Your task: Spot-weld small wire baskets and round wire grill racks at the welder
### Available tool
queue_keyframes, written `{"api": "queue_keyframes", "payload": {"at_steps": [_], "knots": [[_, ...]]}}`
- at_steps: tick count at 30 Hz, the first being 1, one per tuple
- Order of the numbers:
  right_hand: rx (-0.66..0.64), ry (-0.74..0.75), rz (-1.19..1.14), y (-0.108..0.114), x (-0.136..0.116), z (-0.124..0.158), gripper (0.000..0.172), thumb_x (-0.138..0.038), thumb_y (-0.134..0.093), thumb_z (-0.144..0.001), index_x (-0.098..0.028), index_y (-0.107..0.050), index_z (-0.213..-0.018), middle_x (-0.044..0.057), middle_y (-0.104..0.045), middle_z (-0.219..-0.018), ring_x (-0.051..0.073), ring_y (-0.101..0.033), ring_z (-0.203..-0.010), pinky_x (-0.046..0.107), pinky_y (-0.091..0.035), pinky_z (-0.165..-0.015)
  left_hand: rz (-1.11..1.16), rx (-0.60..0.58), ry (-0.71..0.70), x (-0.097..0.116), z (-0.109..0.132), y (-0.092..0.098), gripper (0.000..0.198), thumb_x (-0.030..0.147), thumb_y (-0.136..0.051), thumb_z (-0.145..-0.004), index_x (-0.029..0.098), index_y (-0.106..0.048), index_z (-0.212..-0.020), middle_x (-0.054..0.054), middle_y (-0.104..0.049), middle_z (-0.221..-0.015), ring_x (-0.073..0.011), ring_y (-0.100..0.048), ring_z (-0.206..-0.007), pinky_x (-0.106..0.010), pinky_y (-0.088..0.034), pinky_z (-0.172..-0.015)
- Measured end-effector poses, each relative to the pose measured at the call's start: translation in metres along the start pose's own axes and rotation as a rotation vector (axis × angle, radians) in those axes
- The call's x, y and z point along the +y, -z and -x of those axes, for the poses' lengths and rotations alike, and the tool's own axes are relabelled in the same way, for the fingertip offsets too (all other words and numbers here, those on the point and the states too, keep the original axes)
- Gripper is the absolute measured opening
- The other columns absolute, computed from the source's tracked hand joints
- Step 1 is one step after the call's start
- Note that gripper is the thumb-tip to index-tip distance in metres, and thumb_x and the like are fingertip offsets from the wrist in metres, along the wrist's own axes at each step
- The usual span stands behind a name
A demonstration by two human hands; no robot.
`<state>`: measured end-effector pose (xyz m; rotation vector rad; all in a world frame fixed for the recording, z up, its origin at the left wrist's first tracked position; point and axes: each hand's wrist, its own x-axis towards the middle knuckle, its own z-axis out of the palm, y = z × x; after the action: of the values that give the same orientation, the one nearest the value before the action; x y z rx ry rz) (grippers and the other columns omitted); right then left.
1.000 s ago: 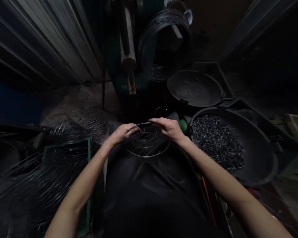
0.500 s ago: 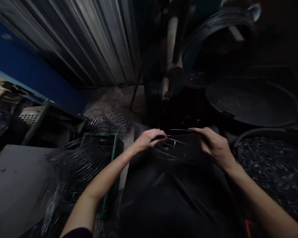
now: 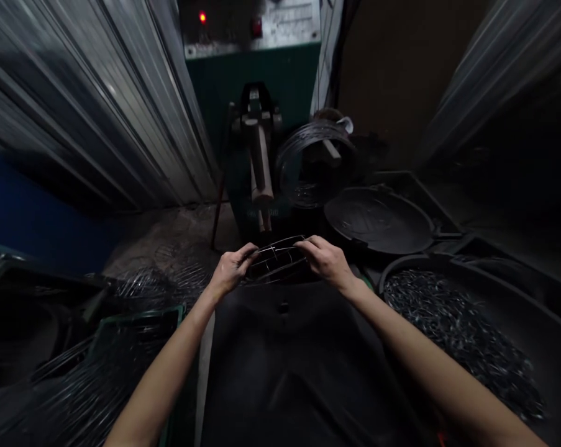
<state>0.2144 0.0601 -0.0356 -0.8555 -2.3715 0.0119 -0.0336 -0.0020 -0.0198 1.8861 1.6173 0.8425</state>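
Before the dark machine, both my hands hold an oval frame of thin, shiny bent wire (image 3: 274, 250). My left hand (image 3: 230, 273) is closed around its left end, thumb and fingers together. At the right end my right hand (image 3: 327, 259) pinches the wire between thumb and fingertips. A dark apron (image 3: 280, 347) covers my lap just below the frame. Right above it, a cylindrical electrode-like rod (image 3: 261, 167) points down from the machine (image 3: 210, 81). How the wires are joined is too dark to tell.
At right, a wide black tub (image 3: 466, 360) contains many small metal pieces, and a round black lid (image 3: 378, 217) lies behind it. A wire coil (image 3: 315, 133) hangs beside the machine. Lower left, a green crate (image 3: 143, 315) overflows with wire frames. Corrugated metal sheets (image 3: 103, 81) stand left.
My view has swung right, toward the machine. My right hand, earlier apart from the frame with a loose wire in its fingertips, is now against the frame, closer to my left hand.
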Motion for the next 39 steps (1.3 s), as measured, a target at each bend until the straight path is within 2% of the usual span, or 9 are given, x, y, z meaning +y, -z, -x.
{"api": "queue_keyframes", "payload": {"at_steps": [4, 9, 14, 18, 25, 39], "knots": [[0.042, -0.018, -0.014, -0.019, 0.001, -0.021, 0.022, -0.026, -0.041, -0.096, -0.018, -0.061, -0.102, 0.005, -0.059, -0.084, 0.015, -0.055, -0.075, 0.024, -0.039, -0.061, 0.107, 0.042, -0.018, -0.010, -0.010, 0.005, 0.031, 0.040, -0.045, -0.088, 0.015, -0.064, -0.090, 0.002, -0.059, -0.072, -0.0087, -0.051, -0.064, -0.016, -0.039, -0.059], [0.052, -0.012, 0.031, -0.032, 0.003, -0.032, 0.032, -0.037, -0.038, -0.097, -0.020, -0.065, -0.091, 0.003, -0.056, -0.075, 0.014, -0.053, -0.069, 0.024, -0.032, -0.055, 0.281, 0.030, -0.005, -0.026, -0.017, 0.004, 0.031, 0.040, -0.051, -0.085, 0.016, -0.069, -0.092, -0.002, -0.066, -0.080, -0.0129, -0.058, -0.071, -0.018, -0.044, -0.064], [0.063, 0.008, 0.007, -0.040, 0.007, -0.037, 0.037, -0.039, -0.035, -0.098, -0.019, -0.065, -0.090, 0.003, -0.055, -0.072, 0.013, -0.051, -0.066, 0.025, -0.031, -0.056, 0.401, 0.009, 0.096, -0.036, -0.025, 0.004, 0.036, 0.044, -0.053, -0.082, 0.012, -0.067, -0.088, 0.000, -0.057, -0.060, -0.0098, -0.048, -0.050, -0.019, -0.036, -0.046], [0.049, 0.004, 0.006, -0.045, 0.013, -0.041, 0.037, -0.040, -0.035, -0.098, -0.020, -0.065, -0.089, 0.003, -0.055, -0.071, 0.013, -0.051, -0.066, 0.025, -0.031, -0.056, 0.481, -0.001, 0.114, -0.044, -0.033, 0.001, 0.038, 0.047, -0.054, -0.082, 0.011, -0.064, -0.083, 0.002, -0.049, -0.054, -0.0079, -0.043, -0.046, -0.019, -0.031, -0.043], [0.054, -0.011, -0.011, -0.050, 0.024, -0.047, 0.037, -0.040, -0.036, -0.097, -0.019, -0.064, -0.090, 0.003, -0.054, -0.072, 0.014, -0.052, -0.068, 0.025, -0.032, -0.056, 0.526, 0.005, 0.102, -0.053, -0.050, -0.005, 0.038, 0.050, -0.055, -0.080, 0.013, -0.061, -0.077, 0.004, -0.046, -0.054, -0.0068, -0.041, -0.046, -0.018, -0.030, -0.043], [0.070, -0.024, 0.020, -0.054, 0.031, -0.052, 0.032, -0.039, -0.040, -0.096, -0.019, -0.065, -0.090, 0.002, -0.054, -0.071, 0.014, -0.053, -0.069, 0.025, -0.032, -0.055, 0.473, 0.060, 0.032, -0.055, -0.059, -0.008, 0.034, 0.046, -0.054, -0.082, 0.013, -0.061, -0.077, 0.003, -0.045, -0.059, -0.0081, -0.039, -0.053, -0.019, -0.029, -0.048]]}}
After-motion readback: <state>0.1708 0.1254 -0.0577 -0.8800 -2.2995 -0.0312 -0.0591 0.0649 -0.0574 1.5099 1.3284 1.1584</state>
